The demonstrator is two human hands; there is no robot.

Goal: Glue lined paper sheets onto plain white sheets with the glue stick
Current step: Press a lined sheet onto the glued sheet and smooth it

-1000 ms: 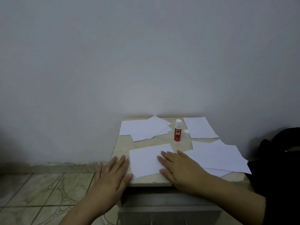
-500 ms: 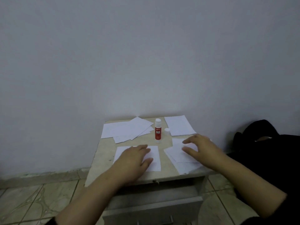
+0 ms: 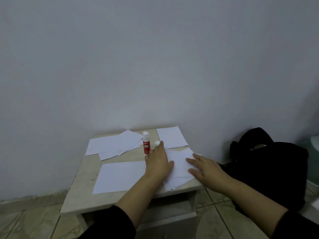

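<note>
A small pale table stands against a plain wall, with a drawer front below it partly covered by the forearms. Both hands lie flat, fingers spread, gripping nothing. The left hand reaches past the near sheet toward the back, its fingertips close to the small white cap; whether they touch it cannot be told. The right hand presses palm-down on the pile of sheets at the table's right edge. The two hands cover much of this pile, so how many sheets it holds is unclear, and any ruling on them is too faint to make out.

The glue stick stands upright near the middle back, red body with a white top, just left of the left hand's fingers. A single white sheet lies flat on the near left part of the table, its right edge hidden under the left wrist. A loose fan of sheets sits at the back left, and one more sheet at the back right corner. Lined and plain sheets cannot be told apart here.

On the floor to the right lies a black bag, its lower part hidden behind the right forearm. Dark sleeves are cut off by the bottom edge.
</note>
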